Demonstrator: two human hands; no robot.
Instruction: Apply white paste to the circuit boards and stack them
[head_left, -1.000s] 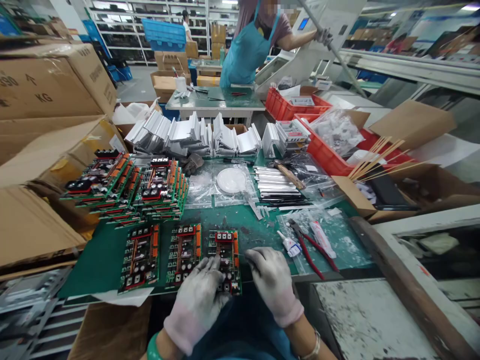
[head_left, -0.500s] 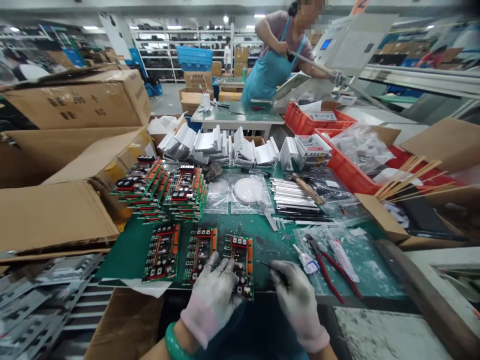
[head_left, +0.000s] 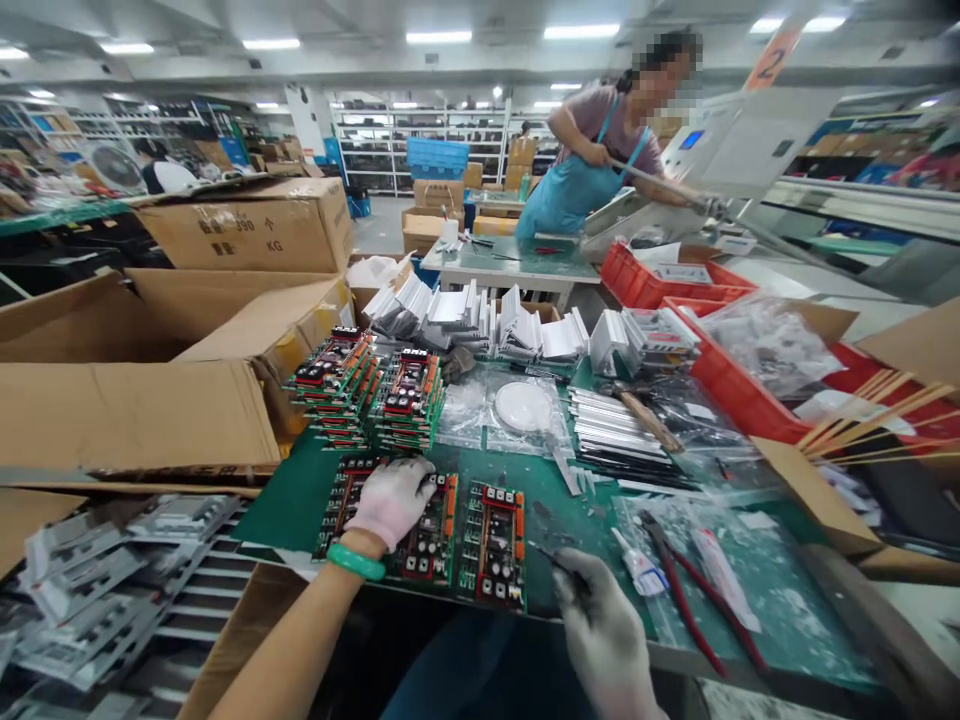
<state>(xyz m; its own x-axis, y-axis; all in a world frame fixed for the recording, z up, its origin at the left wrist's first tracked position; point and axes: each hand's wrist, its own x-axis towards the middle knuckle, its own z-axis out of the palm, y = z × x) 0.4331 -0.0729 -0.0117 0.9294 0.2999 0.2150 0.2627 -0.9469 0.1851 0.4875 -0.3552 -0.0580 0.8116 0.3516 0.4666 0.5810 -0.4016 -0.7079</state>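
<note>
Three green circuit boards lie side by side at the near edge of the green mat (head_left: 585,505). My gloved left hand (head_left: 391,500) reaches forward and rests on the middle board (head_left: 429,540), partly covering the left board (head_left: 336,505). The right board (head_left: 493,545) lies uncovered. My gloved right hand (head_left: 600,625) is near the mat's front edge and pinches a thin dark tool (head_left: 551,557) whose tip points toward the right board. Behind the three boards stand stacks of more circuit boards (head_left: 375,395).
Open cardboard boxes (head_left: 150,400) crowd the left. White heat sinks (head_left: 480,320), a white disc (head_left: 523,405), a glue tube (head_left: 637,568), red-handled pliers (head_left: 686,600) and red bins (head_left: 720,385) lie ahead and right. A person in a blue apron (head_left: 592,175) works at a far table.
My left hand moved forward and left from the right board to the middle and left boards. The right hand stays by the front edge with the tool. The camera tilted upward.
</note>
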